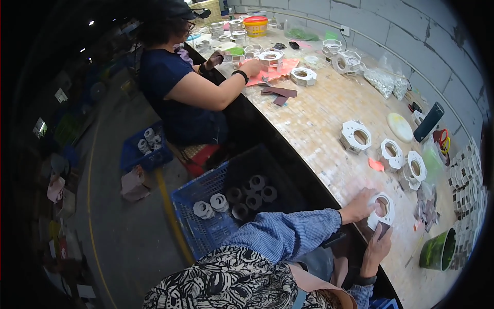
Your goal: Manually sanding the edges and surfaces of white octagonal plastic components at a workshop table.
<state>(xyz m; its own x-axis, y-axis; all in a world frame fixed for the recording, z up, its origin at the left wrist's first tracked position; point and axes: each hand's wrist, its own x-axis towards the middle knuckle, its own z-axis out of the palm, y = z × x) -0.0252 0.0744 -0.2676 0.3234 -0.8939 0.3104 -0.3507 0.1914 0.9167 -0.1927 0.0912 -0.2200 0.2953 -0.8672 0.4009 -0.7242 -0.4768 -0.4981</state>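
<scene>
A white eight-sided ring-shaped part (pixel 374 221) stands at the near edge of the workbench, its round hole facing up. My left hand (pixel 357 206) grips its left side, fingers bent around the edge. My right hand (pixel 378 252) is closed on a dark brown strip of sandpaper (pixel 383 229), which lies against the part's near side. Beyond my hands stand more such parts, a white ring part (pixel 413 170) among them. A small orange-pink scrap (pixel 376 164) lies close to these.
A green cup (pixel 437 250) stands at the right, near stacked parts (pixel 467 177) and a heap of scraps (pixel 426 208). A dark bottle (pixel 429 122) leans farther back. Left of the workbench (pixel 319 121), a blue crate (pixel 193 226) holds parts. A co-worker (pixel 180 87) handles parts at the far left.
</scene>
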